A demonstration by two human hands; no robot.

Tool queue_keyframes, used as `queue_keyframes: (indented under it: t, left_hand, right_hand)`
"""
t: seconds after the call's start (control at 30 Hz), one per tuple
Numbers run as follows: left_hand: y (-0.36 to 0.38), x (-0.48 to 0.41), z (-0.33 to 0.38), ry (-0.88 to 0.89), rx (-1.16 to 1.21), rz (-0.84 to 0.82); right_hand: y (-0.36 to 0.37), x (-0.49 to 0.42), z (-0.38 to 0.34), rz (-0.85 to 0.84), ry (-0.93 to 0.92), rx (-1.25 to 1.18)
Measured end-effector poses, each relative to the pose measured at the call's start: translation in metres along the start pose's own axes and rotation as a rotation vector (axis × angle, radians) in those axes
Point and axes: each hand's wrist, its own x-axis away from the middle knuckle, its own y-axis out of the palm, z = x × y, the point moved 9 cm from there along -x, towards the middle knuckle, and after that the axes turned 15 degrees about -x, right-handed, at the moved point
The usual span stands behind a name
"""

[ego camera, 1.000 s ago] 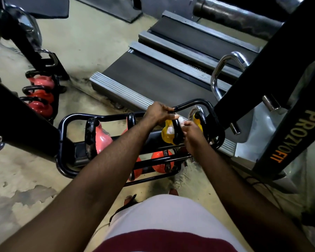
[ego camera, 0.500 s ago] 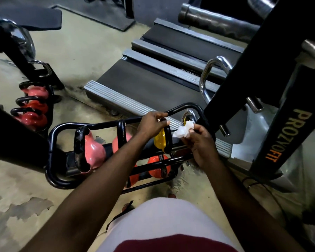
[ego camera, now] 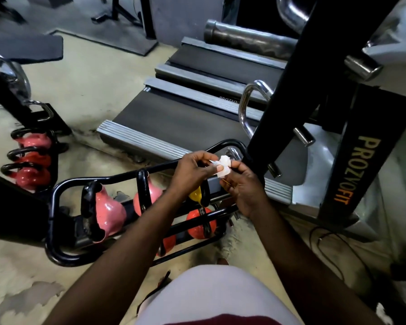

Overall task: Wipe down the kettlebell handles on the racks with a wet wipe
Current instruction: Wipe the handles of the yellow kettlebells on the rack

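Lifting the left hand [ego camera: 192,170] off the handle of the yellow kettlebell [ego camera: 195,195], gripped half a second ago, and bringing it against the right hand [ego camera: 242,184] just above the top rail of the black rack [ego camera: 56,200], near centre. Pinching the wet wipe [ego camera: 224,167] between both now, thumb and fingertips of each clamped on it and the other fingers curled. Keeping the wipe in the air, clear of every handle.

Cutting off the black upright [ego camera: 352,165] lettered PROZVOFIT at 3 o'clock and the treadmill deck [ego camera: 174,118] at 12. Hiding most of the yellow kettlebell behind the left wrist, and parts of the orange kettlebells [ego camera: 201,222] on the lower tier behind rails and forearms.

Showing stained, patchy concrete floor [ego camera: 92,73], a ribbed grey metal edge on the treadmill, smooth painted steel tube on the rack. Showing a glossy pink kettlebell [ego camera: 108,212] at 8 o'clock with a chipped black handle, and the wipe as a small crumpled white wad.
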Motion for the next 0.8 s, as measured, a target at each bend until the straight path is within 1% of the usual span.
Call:
queue_keyframes:
  t: [0.13, 0.2, 0.27, 0.3, 0.33, 0.37, 0.4, 0.43, 0.47, 0.57, 0.63, 0.7, 0.8]
  left_hand:
    - [0.006, -0.006, -0.006, -0.036, -0.015, 0.004]
    - [0.014, -0.008, -0.003, -0.048, -0.013, -0.027]
    - [0.021, -0.013, 0.001, -0.069, 0.01, -0.044]
    - [0.022, -0.017, 0.004, -0.064, -0.002, -0.031]
    - [0.021, -0.022, 0.006, -0.05, -0.042, -0.004]
    - [0.019, -0.028, 0.009, -0.03, -0.114, 0.023]
    - [0.019, -0.033, 0.014, -0.009, -0.201, 0.042]
    - [0.02, -0.039, 0.017, 0.007, -0.287, 0.049]
    - [0.024, -0.045, 0.02, 0.014, -0.351, 0.033]
    - [0.05, -0.06, 0.026, 0.003, -0.48, -0.102]
    - [0.062, -0.066, 0.025, -0.025, -0.575, -0.175]
    - [0.065, -0.069, 0.022, -0.057, -0.643, -0.21]
    - [0.066, -0.073, 0.014, -0.09, -0.627, -0.224]
  right_hand:
    - [-0.007, 0.004, -0.001, -0.007, 0.016, -0.103]
    - [-0.012, 0.007, -0.008, -0.037, -0.026, -0.063]
    - [-0.025, 0.01, -0.017, 0.002, -0.081, 0.025]
    - [-0.037, 0.01, -0.024, 0.058, -0.127, 0.121]
    - [-0.052, 0.01, -0.034, 0.138, -0.204, 0.295]
    - [-0.064, 0.01, -0.046, 0.198, -0.301, 0.535]
    - [-0.067, 0.01, -0.057, 0.215, -0.389, 0.785]
    - [-0.064, 0.009, -0.063, 0.193, -0.46, 0.98]
    - [-0.059, 0.006, -0.067, 0.15, -0.523, 1.105]
    - [-0.037, -0.005, -0.065, -0.035, -0.633, 1.289]
    - [-0.023, -0.009, -0.062, -0.152, -0.628, 1.347]
    - [-0.017, -0.006, -0.058, -0.219, -0.597, 1.383]
    - [-0.025, 0.002, -0.043, -0.251, -0.672, 1.575]
